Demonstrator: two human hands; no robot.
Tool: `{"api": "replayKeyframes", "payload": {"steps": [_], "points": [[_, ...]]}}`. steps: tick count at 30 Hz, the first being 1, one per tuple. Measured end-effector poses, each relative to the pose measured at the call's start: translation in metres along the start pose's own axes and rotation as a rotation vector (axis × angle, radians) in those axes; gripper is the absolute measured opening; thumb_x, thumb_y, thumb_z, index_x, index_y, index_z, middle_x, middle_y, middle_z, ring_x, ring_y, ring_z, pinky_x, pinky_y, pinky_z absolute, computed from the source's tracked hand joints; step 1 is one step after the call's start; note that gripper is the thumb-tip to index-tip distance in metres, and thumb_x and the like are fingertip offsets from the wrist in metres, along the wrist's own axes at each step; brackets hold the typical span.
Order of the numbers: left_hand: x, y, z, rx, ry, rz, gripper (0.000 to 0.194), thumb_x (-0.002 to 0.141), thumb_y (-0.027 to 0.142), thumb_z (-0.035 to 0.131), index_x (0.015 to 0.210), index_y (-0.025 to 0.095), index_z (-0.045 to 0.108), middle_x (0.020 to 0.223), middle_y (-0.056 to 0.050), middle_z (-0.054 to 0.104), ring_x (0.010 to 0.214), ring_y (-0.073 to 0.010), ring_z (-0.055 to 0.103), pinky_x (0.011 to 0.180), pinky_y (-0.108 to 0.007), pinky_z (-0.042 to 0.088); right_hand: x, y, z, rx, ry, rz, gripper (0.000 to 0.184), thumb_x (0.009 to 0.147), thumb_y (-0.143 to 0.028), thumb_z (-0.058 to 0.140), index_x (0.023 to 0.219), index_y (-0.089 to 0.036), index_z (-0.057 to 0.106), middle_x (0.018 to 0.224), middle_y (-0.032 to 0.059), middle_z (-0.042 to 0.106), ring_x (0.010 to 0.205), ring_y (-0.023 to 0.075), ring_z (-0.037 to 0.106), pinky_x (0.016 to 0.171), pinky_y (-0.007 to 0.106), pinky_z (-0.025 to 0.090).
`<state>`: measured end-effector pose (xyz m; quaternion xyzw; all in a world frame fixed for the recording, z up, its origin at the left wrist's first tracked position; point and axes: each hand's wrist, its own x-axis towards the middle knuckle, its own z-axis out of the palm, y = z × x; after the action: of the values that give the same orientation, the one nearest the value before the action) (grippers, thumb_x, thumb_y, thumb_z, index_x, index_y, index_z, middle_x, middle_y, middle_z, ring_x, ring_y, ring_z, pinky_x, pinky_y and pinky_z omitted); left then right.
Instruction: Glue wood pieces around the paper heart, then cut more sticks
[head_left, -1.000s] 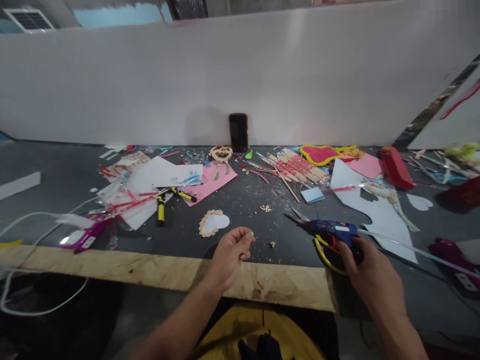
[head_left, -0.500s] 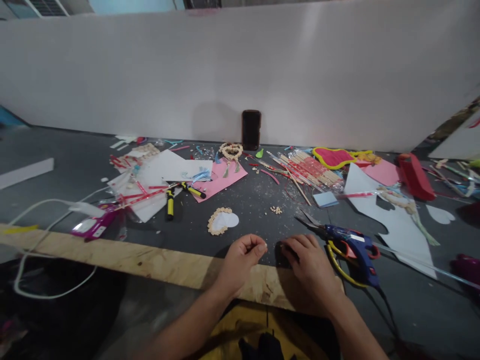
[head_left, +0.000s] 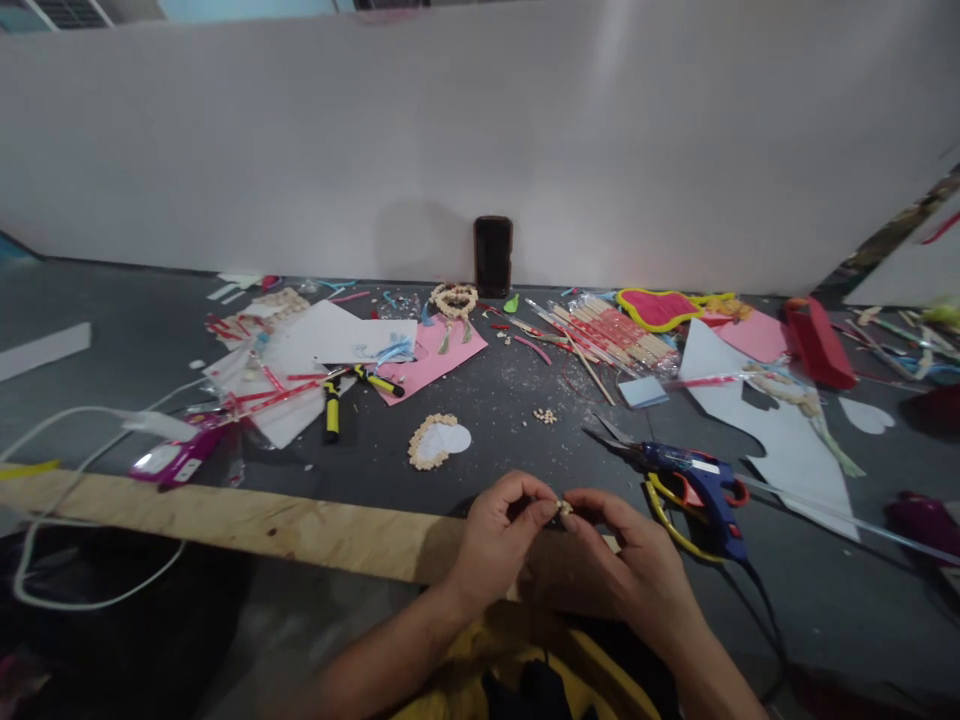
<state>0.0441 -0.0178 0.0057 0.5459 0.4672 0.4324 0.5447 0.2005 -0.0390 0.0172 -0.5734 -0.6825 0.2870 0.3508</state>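
Note:
My left hand [head_left: 504, 530] and my right hand [head_left: 626, 545] meet fingertip to fingertip above the front edge of the table. Pinched between them is a small cluster of pale wooden beads [head_left: 564, 509], partly covered by the fingers. Beyond the hands lies a loose pile of the same beads [head_left: 545, 416]. To the left, a white paper heart [head_left: 453, 438] lies flat, its left lobe rimmed with beads. A blue glue gun [head_left: 694, 470] rests right of my right hand, on yellow-handled scissors [head_left: 661, 498].
A phone [head_left: 493, 257] leans on the white partition. Yellow-black pliers [head_left: 331, 412] and a purple glue gun [head_left: 176, 455] lie left among papers. A bundle of sticks [head_left: 607, 330], a cut white sheet [head_left: 795, 460] and a red box [head_left: 820, 343] lie right. A white cable [head_left: 30, 560] hangs over the edge.
My right hand has put the blue glue gun down, taken up a bead cluster from the table, and moved left to meet my left hand at the fingertips.

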Motion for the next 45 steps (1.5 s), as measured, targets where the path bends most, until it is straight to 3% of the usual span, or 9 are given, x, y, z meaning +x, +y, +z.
{"api": "replayKeyframes", "payload": {"steps": [9, 18, 24, 30, 45], "points": [[-0.004, 0.005, 0.003, 0.064, -0.013, 0.104, 0.008, 0.076, 0.019, 0.058, 0.070, 0.016, 0.062, 0.071, -0.001, 0.060, 0.072, -0.0134, 0.053, 0.068, -0.023, 0.041, -0.008, -0.004, -0.002, 0.003, 0.040, -0.016, 0.018, 0.081, -0.031, 0.051, 0.091, -0.020, 0.062, 0.082, 0.0038, 0.069, 0.073, 0.0146, 0.064, 0.065, 0.023, 0.050], [-0.005, -0.001, 0.003, -0.029, -0.033, -0.072, 0.010, 0.070, 0.025, 0.065, 0.071, 0.016, 0.060, 0.070, -0.001, 0.059, 0.069, -0.0142, 0.052, 0.065, -0.023, 0.040, -0.014, -0.008, -0.007, -0.061, 0.058, -0.187, 0.012, 0.084, -0.023, 0.049, 0.093, -0.021, 0.057, 0.082, 0.0039, 0.065, 0.074, 0.0147, 0.061, 0.065, 0.025, 0.050], [-0.004, 0.005, 0.002, -0.191, -0.162, -0.178, 0.018, 0.072, 0.029, 0.064, 0.081, 0.014, 0.060, 0.074, -0.001, 0.058, 0.070, -0.0118, 0.050, 0.066, -0.022, 0.039, -0.015, -0.008, -0.013, -0.152, 0.099, -0.304, 0.013, 0.083, -0.018, 0.051, 0.094, -0.021, 0.056, 0.084, 0.0039, 0.064, 0.078, 0.0153, 0.059, 0.068, 0.027, 0.049], [-0.006, 0.007, 0.000, -0.280, -0.289, -0.299, 0.026, 0.069, 0.036, 0.068, 0.075, 0.011, 0.064, 0.069, -0.001, 0.058, 0.063, -0.0098, 0.048, 0.062, -0.021, 0.037, -0.017, -0.010, -0.014, -0.204, 0.106, -0.376, 0.017, 0.081, -0.016, 0.052, 0.097, -0.021, 0.057, 0.085, 0.0049, 0.063, 0.079, 0.0160, 0.058, 0.068, 0.029, 0.049], [-0.011, 0.004, 0.002, -0.514, -0.246, -0.467, 0.029, 0.056, 0.035, 0.077, 0.062, 0.010, 0.063, 0.057, 0.000, 0.055, 0.051, -0.0069, 0.045, 0.053, -0.021, 0.035, -0.019, -0.013, -0.014, -0.171, 0.068, -0.367, 0.022, 0.081, -0.017, 0.052, 0.102, -0.022, 0.054, 0.086, 0.0047, 0.063, 0.078, 0.0163, 0.060, 0.068, 0.029, 0.050]]}}
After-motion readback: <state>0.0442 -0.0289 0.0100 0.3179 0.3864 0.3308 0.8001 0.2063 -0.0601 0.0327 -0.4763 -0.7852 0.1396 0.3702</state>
